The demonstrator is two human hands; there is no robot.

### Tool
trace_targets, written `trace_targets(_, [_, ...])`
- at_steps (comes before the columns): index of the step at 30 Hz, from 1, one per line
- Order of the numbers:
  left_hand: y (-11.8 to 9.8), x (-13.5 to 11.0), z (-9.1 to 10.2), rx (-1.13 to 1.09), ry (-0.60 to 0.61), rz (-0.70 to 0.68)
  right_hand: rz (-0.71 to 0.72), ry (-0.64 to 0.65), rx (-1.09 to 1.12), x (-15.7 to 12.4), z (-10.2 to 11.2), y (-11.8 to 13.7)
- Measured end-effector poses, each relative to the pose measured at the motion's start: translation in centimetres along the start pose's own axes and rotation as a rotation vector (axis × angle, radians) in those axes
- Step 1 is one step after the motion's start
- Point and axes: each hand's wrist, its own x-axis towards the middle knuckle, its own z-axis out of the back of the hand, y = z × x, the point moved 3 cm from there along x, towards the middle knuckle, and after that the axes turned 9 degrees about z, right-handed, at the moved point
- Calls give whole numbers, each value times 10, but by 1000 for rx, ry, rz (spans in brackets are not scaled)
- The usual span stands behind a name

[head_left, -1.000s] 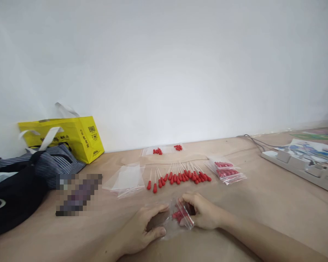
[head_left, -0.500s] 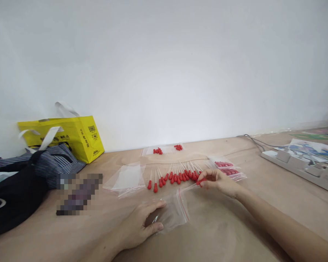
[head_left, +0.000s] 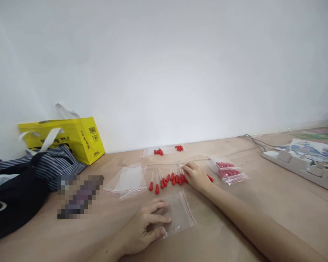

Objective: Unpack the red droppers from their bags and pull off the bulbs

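Note:
My left hand [head_left: 150, 225] rests on a clear zip bag [head_left: 178, 213] with a red line along its mouth; the fingers are spread and bent over its left end. Beyond the bag lies a fan of droppers [head_left: 176, 179], red bulbs nearer me and thin pale stems pointing away. Over the right part of this fan is my right hand [head_left: 197, 177], palm down, fingers stretched onto the stems and bulbs. Its thumb and the droppers under it are hidden. One red bulb [head_left: 210, 178] shows just right of that hand.
Flat zip bags [head_left: 129, 179] lie left of the droppers; filled bags with red bulbs [head_left: 226, 170] lie right. Farther back is another bag with red bulbs [head_left: 159, 151]. A yellow bag [head_left: 84, 138], striped bag [head_left: 58, 163] and black bag [head_left: 19, 203] stand left; a white power strip [head_left: 303, 173] lies right.
My right hand has moved left and slightly away, from holding a red bulb near the bag's mouth to over the droppers. The zip bag now lies flatter, slightly right.

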Motion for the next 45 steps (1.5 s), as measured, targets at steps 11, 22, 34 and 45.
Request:
trace_targets(11, [22,0,13,-75,-376,445,-16,77,-275,-12,5,2])
trace_targets(22, [31,5,31,-406,-615,377,-318,-10,-412,-55,76,-77])
trace_targets(34, [91,-4,62,-254,-1022,822,-419,46,-399,-64,72,-105])
trace_targets(45, [79,11,31,373,-265,583,-553,-387,-310,-59,94,-91])
